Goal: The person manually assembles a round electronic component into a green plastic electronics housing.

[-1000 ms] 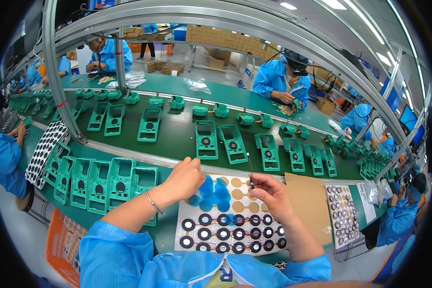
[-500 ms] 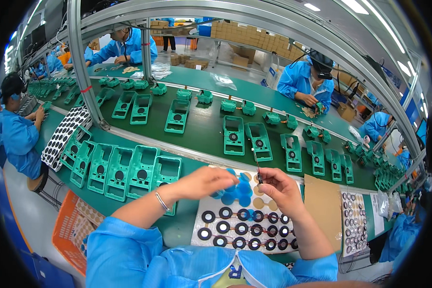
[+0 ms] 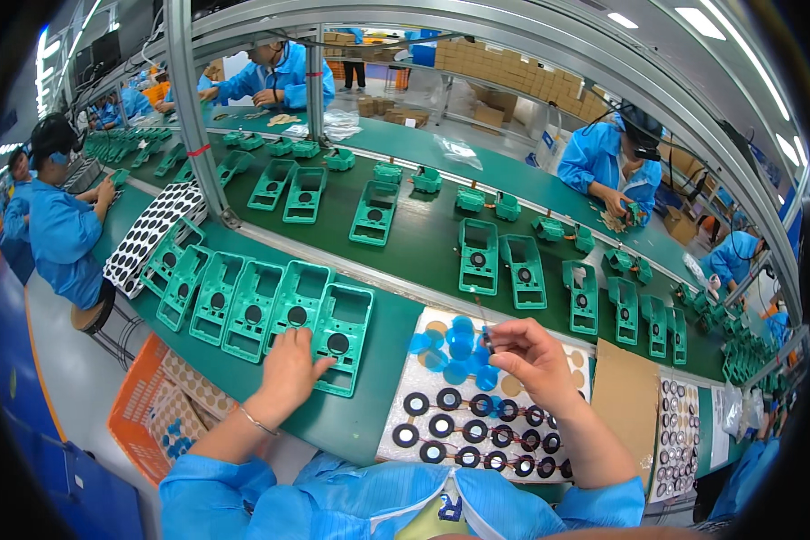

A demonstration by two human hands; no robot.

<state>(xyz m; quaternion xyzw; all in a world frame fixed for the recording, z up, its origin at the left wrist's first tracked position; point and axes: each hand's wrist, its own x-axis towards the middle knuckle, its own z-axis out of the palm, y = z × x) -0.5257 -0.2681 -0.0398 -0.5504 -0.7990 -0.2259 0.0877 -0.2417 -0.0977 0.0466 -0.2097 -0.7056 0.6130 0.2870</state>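
My left hand (image 3: 288, 367) is over the front ends of two green plastic housings, thumb apart from the fingers. The nearer-right housing (image 3: 358, 315), with a black disc in it, lies beside the thumb. My right hand (image 3: 533, 362) pinches a small dark round part with a thin wire (image 3: 487, 337), seen edge-on and partly hidden by the fingers. Beneath that hand lies a white sheet (image 3: 396, 416) bearing rows of black rings with pale centres and reddish wires (image 3: 441, 425). Translucent blue round films (image 3: 459, 346) and tan discs lie on its far part.
More green housings (image 3: 253, 315) stand leftward in a row, others along the dark green belt (image 3: 414, 247). A metal frame post (image 3: 189, 108) rises at left. An orange basket (image 3: 135, 396) sits low left; brown cardboard (image 3: 623, 396) lies right. Co-workers in blue sit around.
My left hand has moved from the blue films leftward to the green housings. My right hand still pinches the small part over the sheet. The whole view has shifted to the right.
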